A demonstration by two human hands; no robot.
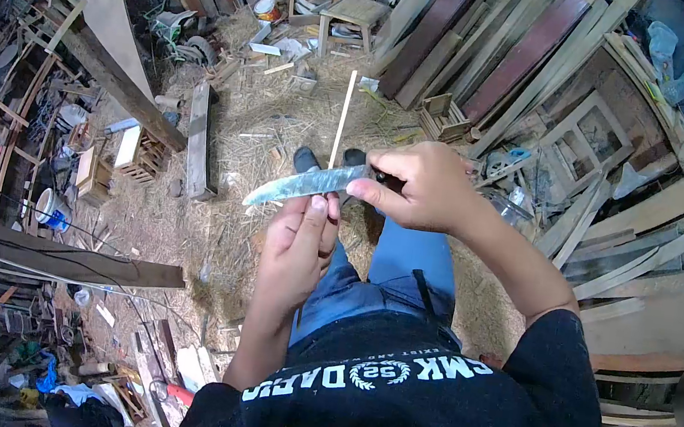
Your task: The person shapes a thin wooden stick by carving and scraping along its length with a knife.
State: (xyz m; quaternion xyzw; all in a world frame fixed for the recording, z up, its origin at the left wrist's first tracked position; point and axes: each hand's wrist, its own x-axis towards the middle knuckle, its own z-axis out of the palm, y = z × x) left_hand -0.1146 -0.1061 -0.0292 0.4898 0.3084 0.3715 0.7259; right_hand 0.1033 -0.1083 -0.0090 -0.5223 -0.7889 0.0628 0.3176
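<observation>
From my feed, both hands are up in front of the body, above the floor (226, 241). Right hand (424, 183) clamped on the knife (307, 185) at the handle end, thumb laid along the blade near the handle. Left hand (300, 238) closed on the stick (343, 123), thumb and fingertips together just under the blade. Knife is held in the air, blade lying across the stick near its held end, tip pointing left and slightly back toward the body. Stick runs from the left hand away toward the far edge of the floor. I can't tell how deep the blade sits in the wood, if at all.

Shoes (306, 159) on the floor below, partly hidden by blade and hands. Straw and wood scraps all over the floor. Stool (356, 11) at the floor's far edge, bucket (265, 8) left of it. Boards (522, 60) lean along the far right side, crate (443, 118) on the floor at their foot. Frame (590, 134) further right. Plank (201, 139) on the floor left of the hands, box (92, 175) beyond it toward the left edge, blue-and-white pail (53, 210) near that.
</observation>
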